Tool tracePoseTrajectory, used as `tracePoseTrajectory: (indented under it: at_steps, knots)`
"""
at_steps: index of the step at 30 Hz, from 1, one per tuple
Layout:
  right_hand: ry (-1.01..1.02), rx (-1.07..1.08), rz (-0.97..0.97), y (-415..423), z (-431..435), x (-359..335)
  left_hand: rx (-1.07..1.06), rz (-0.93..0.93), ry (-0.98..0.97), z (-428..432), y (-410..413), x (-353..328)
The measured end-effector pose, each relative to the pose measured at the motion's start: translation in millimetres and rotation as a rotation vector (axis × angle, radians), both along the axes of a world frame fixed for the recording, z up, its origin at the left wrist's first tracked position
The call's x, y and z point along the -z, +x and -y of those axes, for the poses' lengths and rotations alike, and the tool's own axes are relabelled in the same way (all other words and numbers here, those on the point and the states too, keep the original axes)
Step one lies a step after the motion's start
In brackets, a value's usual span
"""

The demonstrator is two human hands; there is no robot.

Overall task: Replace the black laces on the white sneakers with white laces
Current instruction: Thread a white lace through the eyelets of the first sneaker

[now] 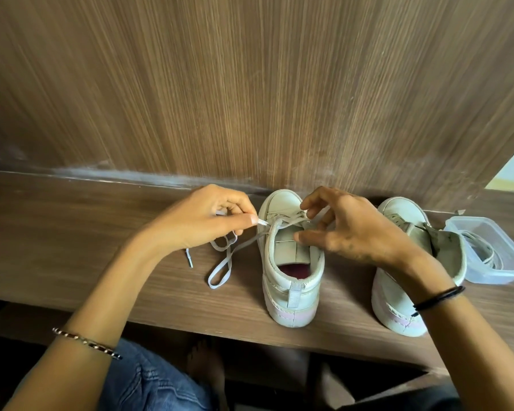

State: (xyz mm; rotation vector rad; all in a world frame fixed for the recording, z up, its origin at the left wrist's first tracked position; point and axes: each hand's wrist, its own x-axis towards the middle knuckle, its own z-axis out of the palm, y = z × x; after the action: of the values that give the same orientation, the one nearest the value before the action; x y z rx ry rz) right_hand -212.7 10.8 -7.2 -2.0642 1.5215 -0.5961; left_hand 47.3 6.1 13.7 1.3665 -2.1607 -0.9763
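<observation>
Left hand (pixel 202 223): thumb and forefinger pinch one end of the white lace (pixel 220 269), with the slack looping on the wooden shelf (pixel 72 232). Centre sneaker (pixel 291 280): heel toward the viewer; right hand (pixel 347 229) above its tongue, fingers curled round a lace strand. Second sneaker (pixel 389 304): just beside a clear plastic box (pixel 493 275) holding a spare lace (pixel 484 256).

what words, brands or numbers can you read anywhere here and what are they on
No text can be read.
Middle sneaker: dark marks on the heel band, too blurred to read.
Right sneaker: similar marks on the heel band, too blurred to read.
Plastic box: no label shows.
</observation>
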Motion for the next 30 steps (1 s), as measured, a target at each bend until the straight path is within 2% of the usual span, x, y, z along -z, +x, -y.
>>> tracePoseTrajectory:
  at_steps: [9,12,18,23,27,30]
  knots:
    - [0.022,0.008,0.033,2,-2,0,-0.045,0.054,0.124,5,-2,9]
    - [-0.036,-0.021,0.018,4,-6,-3,-0.026,0.1,0.157,6,-5,14]
    - [-0.166,-0.061,-0.034,7,-5,1,0.06,0.037,0.179,0,-13,15]
    - [-0.337,-0.101,-0.117,10,-1,8,0.057,0.024,0.148,-1,-17,16]
    - [-0.401,-0.099,-0.128,14,-1,12,0.046,0.07,0.112,4,-17,21]
    - [-0.454,-0.085,-0.172,15,-1,14,0.03,0.031,0.126,5,-20,24]
